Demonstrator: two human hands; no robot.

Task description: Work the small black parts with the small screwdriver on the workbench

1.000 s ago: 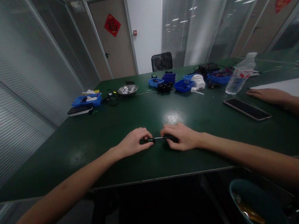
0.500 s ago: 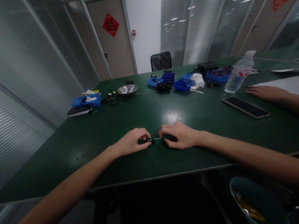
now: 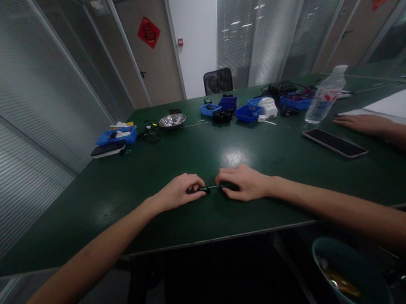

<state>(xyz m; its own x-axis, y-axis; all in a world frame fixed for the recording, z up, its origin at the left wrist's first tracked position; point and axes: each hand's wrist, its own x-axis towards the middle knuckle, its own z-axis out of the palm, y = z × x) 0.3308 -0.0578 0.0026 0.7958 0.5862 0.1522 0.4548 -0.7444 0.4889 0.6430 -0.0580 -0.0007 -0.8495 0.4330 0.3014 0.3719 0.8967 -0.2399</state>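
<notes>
At the far left of the green table (image 3: 128, 186) a shallow blue tray (image 3: 116, 136) holds white and dark bits, with a flat dark case (image 3: 108, 150) just in front of it. Further along sits a shiny round metal bowl (image 3: 173, 121); what lies in it is too small to tell. The left hand (image 3: 178, 193) rests on the smooth, slightly glossy tabletop near its front edge, fingers curled around a small black part (image 3: 203, 189). A thin metal rod (image 3: 213, 187) runs from that part to the right hand (image 3: 242, 184), whose fingers are clenched on a dark handle (image 3: 228, 186). Behind them stand small blue bins (image 3: 247, 114), contents unclear, and a clear plastic bottle (image 3: 323, 97). A flat black phone (image 3: 334, 142) lies near another person's hand (image 3: 360, 123), palm down by white paper (image 3: 398, 103). Below the table's right corner is a round teal bin (image 3: 346, 272) with yellowish scraps. Glass walls with blinds enclose the room.
</notes>
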